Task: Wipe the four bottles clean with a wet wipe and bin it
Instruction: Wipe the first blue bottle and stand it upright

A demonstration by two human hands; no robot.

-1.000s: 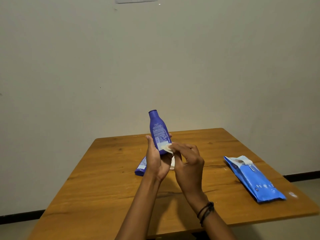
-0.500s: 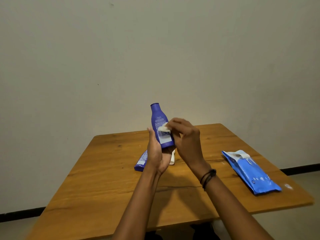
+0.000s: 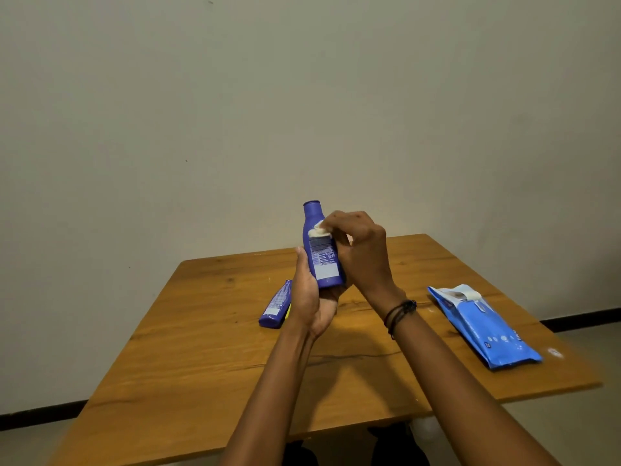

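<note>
My left hand (image 3: 311,297) grips the base of a dark blue lotion bottle (image 3: 319,253), which stands upright above the table with its back label toward me. My right hand (image 3: 361,250) pinches a small white wet wipe (image 3: 320,231) against the bottle's shoulder, just below the cap. A second blue bottle (image 3: 276,306) lies on its side on the table, left of my left hand and partly hidden by it. A sliver of something yellowish shows beside it. Other bottles are hidden.
The wooden table (image 3: 201,358) stands against a plain wall. A blue pack of wet wipes (image 3: 484,327) lies at the table's right, its flap peeled open. The floor shows past the table's right and left edges.
My right hand slid the wipe up the bottle, from near its base to its shoulder. My left hand kept the bottle upright and raised it slightly.
</note>
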